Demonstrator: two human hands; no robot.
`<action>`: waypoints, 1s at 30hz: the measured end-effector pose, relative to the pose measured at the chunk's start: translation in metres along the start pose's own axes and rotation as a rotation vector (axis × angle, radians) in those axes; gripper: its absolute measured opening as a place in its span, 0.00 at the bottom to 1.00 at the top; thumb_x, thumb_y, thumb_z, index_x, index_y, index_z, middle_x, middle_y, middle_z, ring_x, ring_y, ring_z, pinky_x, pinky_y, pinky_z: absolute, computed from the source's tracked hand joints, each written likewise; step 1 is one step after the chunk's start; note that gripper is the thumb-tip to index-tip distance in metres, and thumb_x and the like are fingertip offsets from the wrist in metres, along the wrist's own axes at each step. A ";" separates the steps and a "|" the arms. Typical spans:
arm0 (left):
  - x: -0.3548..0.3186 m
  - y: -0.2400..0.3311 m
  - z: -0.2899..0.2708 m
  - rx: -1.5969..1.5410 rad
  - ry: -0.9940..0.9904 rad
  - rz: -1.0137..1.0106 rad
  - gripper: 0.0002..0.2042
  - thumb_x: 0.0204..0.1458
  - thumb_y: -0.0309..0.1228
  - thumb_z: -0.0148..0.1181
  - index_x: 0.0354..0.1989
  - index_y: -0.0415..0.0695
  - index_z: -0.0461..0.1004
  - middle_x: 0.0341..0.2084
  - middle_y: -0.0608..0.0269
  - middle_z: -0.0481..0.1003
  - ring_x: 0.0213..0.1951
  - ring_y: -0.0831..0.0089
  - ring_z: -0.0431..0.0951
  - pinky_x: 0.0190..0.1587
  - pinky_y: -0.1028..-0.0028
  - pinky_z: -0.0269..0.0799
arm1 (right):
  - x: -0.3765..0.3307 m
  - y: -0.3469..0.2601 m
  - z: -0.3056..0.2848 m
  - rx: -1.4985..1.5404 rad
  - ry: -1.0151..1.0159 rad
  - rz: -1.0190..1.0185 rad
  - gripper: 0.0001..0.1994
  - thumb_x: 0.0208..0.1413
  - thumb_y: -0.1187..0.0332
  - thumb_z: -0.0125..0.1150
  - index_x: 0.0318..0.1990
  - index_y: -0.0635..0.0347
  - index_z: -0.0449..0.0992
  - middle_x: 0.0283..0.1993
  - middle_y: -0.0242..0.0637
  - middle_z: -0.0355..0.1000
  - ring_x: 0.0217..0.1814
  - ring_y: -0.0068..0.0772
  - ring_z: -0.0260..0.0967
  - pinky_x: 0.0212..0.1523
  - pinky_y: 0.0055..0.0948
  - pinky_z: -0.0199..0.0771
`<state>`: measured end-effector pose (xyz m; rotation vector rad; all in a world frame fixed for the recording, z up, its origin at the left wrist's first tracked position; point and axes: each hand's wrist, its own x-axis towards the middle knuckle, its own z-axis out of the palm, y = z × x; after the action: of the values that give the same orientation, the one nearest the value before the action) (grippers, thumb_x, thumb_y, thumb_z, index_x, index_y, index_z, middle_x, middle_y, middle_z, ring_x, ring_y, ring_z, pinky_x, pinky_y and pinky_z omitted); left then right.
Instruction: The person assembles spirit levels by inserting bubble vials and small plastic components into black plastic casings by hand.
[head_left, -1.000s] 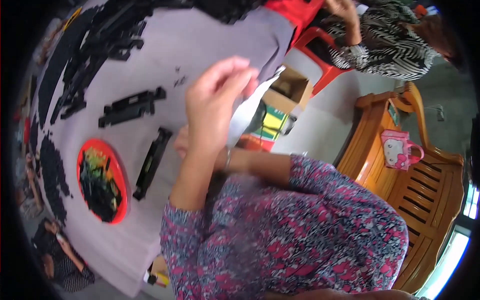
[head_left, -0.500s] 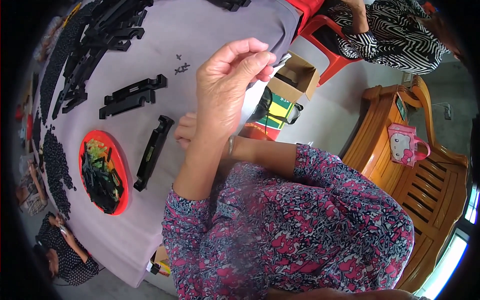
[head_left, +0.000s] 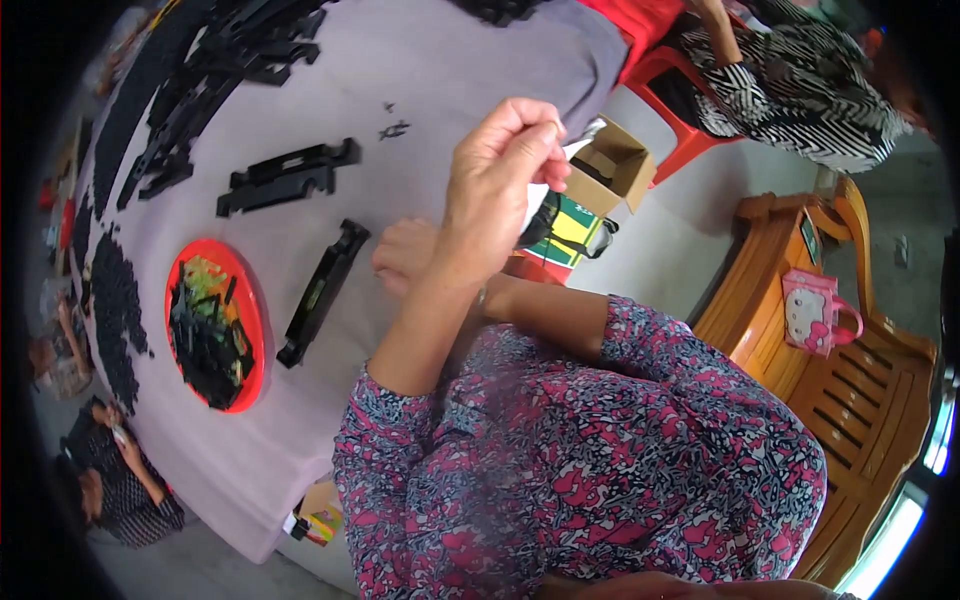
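Observation:
My left hand (head_left: 500, 185) is raised at the middle, thumb pressed to the bent fingers in a pinch; whatever is between the tips is too small to make out. Beneath my left forearm, my right hand (head_left: 408, 252) crosses over to the left, blurred, its fingers curled and their tips hidden. Beside it lies a long black plastic part (head_left: 324, 293) with notched ends. Two similar parts (head_left: 288, 178) rest side by side farther away. Several tiny dark cross-shaped pieces (head_left: 394, 130) are scattered on the cloth beyond my hands.
A red plate (head_left: 258, 372) holds black and yellow-green strips at the left. Past it are small black pieces (head_left: 115, 310) and piled black parts (head_left: 225, 70) on the pale tablecloth (head_left: 230, 470). To the right stand a cardboard box (head_left: 632, 170), a red chair (head_left: 680, 130) and a wooden bench (head_left: 850, 400).
My left hand has moved right and slightly nearer, still pinched. My right hand has also shifted right under the forearm. The whole view has swung a little, so the table things sit farther right.

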<state>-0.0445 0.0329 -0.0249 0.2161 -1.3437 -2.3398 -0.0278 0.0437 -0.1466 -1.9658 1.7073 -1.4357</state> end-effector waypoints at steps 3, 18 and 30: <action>-0.028 0.003 -0.016 0.167 0.047 -0.016 0.06 0.60 0.26 0.51 0.36 0.37 0.71 0.28 0.68 0.72 0.28 0.82 0.71 0.34 0.79 0.70 | -0.003 -0.007 -0.003 0.140 -0.007 -0.002 0.06 0.44 0.72 0.61 0.30 0.57 0.72 0.36 0.35 0.68 0.38 0.42 0.66 0.35 0.39 0.65; -0.162 0.080 -0.164 1.219 0.666 0.326 0.09 0.48 0.25 0.63 0.39 0.38 0.77 0.26 0.58 0.75 0.27 0.68 0.74 0.34 0.72 0.71 | 0.004 -0.010 -0.027 0.219 0.267 0.282 0.04 0.50 0.81 0.64 0.33 0.64 0.77 0.32 0.29 0.71 0.29 0.18 0.66 0.33 0.19 0.68; -0.102 0.072 -0.151 1.385 0.268 0.039 0.09 0.48 0.25 0.56 0.36 0.35 0.77 0.34 0.39 0.75 0.41 0.45 0.76 0.45 0.55 0.71 | 0.034 0.001 -0.049 -0.034 0.084 0.164 0.16 0.49 0.77 0.68 0.48 0.60 0.78 0.46 0.30 0.70 0.29 0.15 0.61 0.30 0.18 0.66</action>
<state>0.1192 -0.0726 -0.0499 0.8203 -2.4771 -0.9010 -0.0683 0.0369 -0.1029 -1.7580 1.8912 -1.4588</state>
